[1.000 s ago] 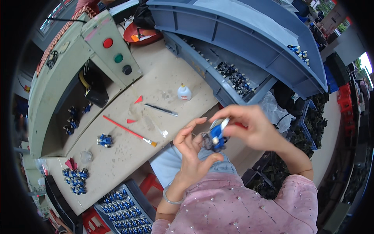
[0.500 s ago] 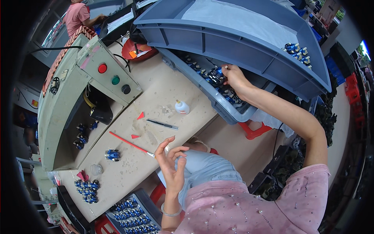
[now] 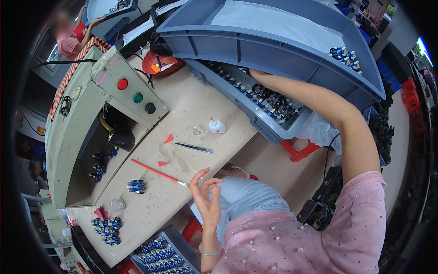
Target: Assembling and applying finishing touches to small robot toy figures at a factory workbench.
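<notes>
My right arm reaches into the gap between two stacked grey-blue crates. The right hand is mostly hidden under the upper crate, so its fingers do not show. Below it, in the lower crate, lie rows of small blue-and-black toy vehicles. My left hand is raised at the table's front edge, fingers apart and curved, with nothing in it. Near its fingertips lies a thin red-handled brush. A single blue toy vehicle stands on the table to the left.
On the table are a white squeeze bottle, a utility knife, a clear cup and grouped toy vehicles. A green machine with buttons stands left. A tray of toy vehicles sits below the front edge. Another person works far left.
My right hand has gone from the toy vehicles in the lower crate to farther back under the upper crate. The left hand keeps its pose. The far person has shifted.
</notes>
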`<action>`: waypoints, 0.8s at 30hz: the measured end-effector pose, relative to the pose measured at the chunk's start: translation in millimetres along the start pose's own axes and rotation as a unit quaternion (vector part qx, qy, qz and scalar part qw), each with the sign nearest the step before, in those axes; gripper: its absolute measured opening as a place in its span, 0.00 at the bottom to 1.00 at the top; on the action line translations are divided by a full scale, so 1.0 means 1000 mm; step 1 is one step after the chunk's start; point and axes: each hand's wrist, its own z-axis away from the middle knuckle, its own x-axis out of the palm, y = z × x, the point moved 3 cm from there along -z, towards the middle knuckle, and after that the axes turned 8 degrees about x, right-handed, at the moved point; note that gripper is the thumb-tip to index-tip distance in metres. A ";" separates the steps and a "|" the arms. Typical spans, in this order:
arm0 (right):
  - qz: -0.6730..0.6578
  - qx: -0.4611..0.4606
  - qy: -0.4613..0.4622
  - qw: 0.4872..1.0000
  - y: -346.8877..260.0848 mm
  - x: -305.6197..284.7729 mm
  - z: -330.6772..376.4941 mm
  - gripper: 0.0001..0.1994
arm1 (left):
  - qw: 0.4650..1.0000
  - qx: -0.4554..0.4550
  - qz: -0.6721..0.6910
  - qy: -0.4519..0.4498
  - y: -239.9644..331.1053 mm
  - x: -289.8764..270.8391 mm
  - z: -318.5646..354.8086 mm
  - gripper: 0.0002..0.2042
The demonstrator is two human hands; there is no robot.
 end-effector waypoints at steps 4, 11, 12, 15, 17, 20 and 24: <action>0.022 0.007 -0.026 0.999 0.012 -0.006 0.012 0.26 | 1.000 -0.009 -0.010 0.011 -0.003 -0.004 0.001 0.23; 0.057 0.028 -0.066 0.996 0.026 -0.025 0.013 0.26 | 1.000 -0.017 -0.014 0.003 -0.006 -0.003 -0.007 0.22; 0.062 0.031 -0.072 0.995 0.027 -0.026 0.018 0.26 | 1.000 -0.018 -0.020 -0.001 -0.006 -0.002 -0.009 0.22; 0.076 0.038 -0.089 0.992 0.025 -0.030 0.016 0.27 | 1.000 -0.019 -0.020 -0.004 -0.008 0.001 -0.011 0.21; 0.085 0.042 -0.101 0.990 0.022 -0.029 0.014 0.27 | 0.999 -0.020 -0.028 -0.010 -0.009 0.002 -0.011 0.21; 0.100 0.046 -0.119 0.987 0.019 -0.032 0.010 0.27 | 0.999 -0.022 -0.032 -0.015 -0.011 0.005 -0.010 0.21; 0.119 0.050 -0.150 0.980 0.035 -0.048 0.021 0.27 | 0.999 -0.027 -0.040 -0.014 -0.014 0.003 -0.009 0.21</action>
